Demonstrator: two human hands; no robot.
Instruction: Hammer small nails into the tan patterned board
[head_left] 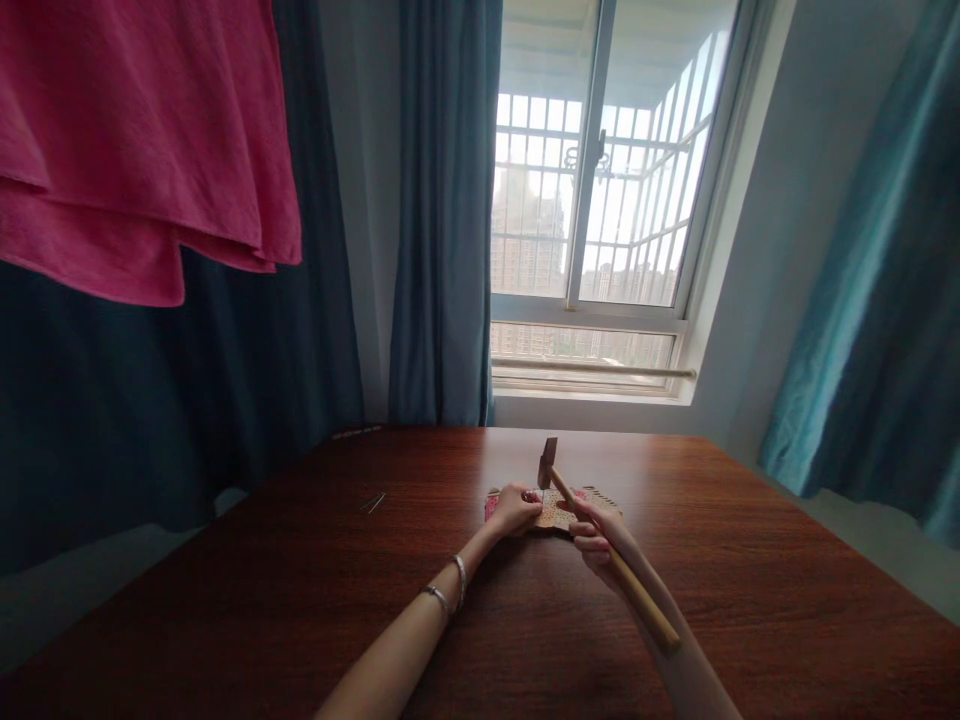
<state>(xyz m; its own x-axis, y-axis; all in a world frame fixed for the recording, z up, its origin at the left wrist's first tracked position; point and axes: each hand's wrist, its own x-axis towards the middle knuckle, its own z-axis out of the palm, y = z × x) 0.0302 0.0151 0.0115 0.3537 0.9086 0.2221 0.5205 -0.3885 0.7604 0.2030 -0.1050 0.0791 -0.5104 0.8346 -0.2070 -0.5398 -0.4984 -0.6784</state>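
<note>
My right hand (pixel 596 530) is closed round the wooden handle of a hammer (pixel 637 595), whose head is raised toward the far side of the table. Directly below the hammer head, my left hand (pixel 517 508) pinches a thin upright nail (pixel 543 496). The head is very near the nail's top; whether they touch, I cannot tell. Under both hands lies a flat patterned piece (pixel 556 517), tan and pink with a notched edge at its right. Its material is too small to make out, and my hands cover parts of it.
A few long thin nails (pixel 373 502) lie on the brown wooden table (pixel 300 600), left of my hands. Beyond the far edge stand a blue curtain (pixel 446 220) and a barred window (pixel 585 200). A pink cloth (pixel 150 140) hangs at upper left.
</note>
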